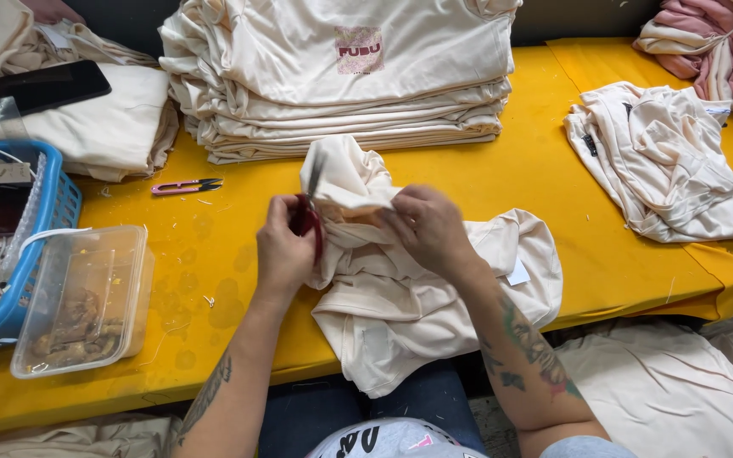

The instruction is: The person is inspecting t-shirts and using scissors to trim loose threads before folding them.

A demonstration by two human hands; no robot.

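The cream-coloured cotton garment lies bunched on the yellow table, close to its near edge and about midway along it, with one fold lifted up between the two hands. The left hand is closed around a small red-handled thread snipper, its metal blades pointing up against the raised fold; the right hand is pinched shut on that fold, holding the cloth taut beside the blades. To trim well here, it seems wise to keep the fabric stretched, so a loose thread stands clear of the weave, and to close only the blade tips on the thread, flat along the seam, lest they nick the cloth. Toward the far edge stands a tall stack of folded cream shirts, and a second pink-handled snipper lies just left of it. At the left end sit a clear plastic food tub and a blue plastic basket.
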